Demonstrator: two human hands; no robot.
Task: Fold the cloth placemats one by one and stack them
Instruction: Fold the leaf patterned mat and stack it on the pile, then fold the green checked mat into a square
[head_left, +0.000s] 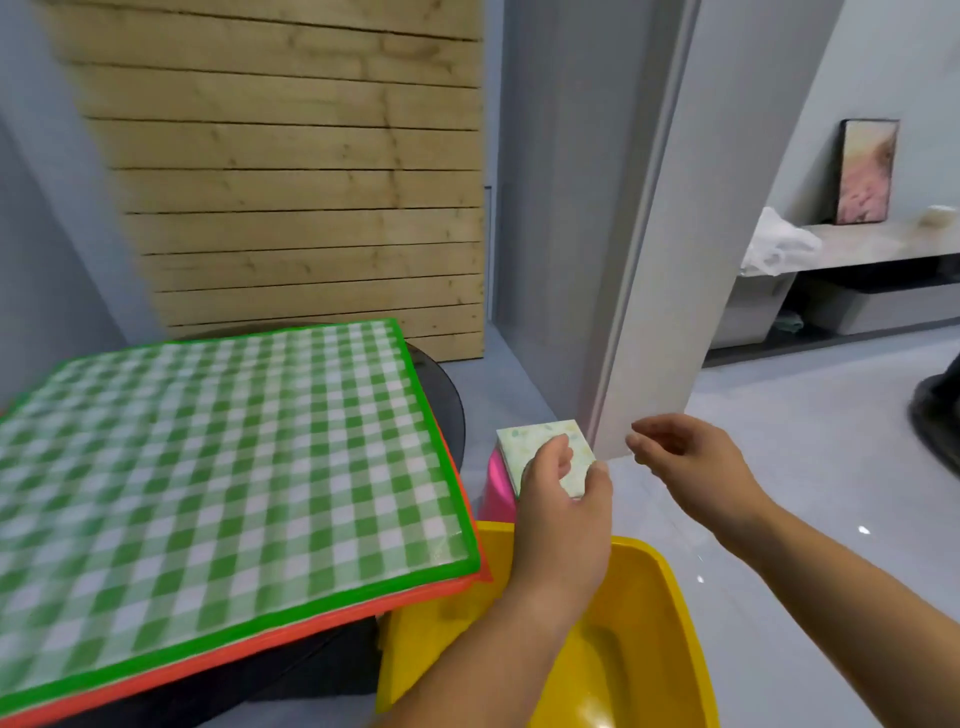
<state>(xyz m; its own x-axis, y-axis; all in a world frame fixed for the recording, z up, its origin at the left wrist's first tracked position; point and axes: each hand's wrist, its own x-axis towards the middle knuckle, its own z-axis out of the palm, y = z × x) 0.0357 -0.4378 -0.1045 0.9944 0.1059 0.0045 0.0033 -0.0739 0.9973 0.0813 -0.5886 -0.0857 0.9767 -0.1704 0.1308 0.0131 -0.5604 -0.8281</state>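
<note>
A green-and-white checked placemat (218, 457) with a green border lies flat on top of a stack; an orange-edged mat (363, 610) shows beneath it. To its right, my left hand (563, 499) grips a small folded pale green patterned cloth (535, 441), thumb on top, above a pink object. My right hand (685, 462) hovers just right of it, fingers loosely curled, holding nothing.
The mats rest on a dark round table (441, 395). A yellow plastic tub (649, 623) sits below my hands, a pink stool or container (498, 488) beyond it. A white door frame (649, 260) and wooden slat panel (311, 182) stand behind. Grey floor extends right.
</note>
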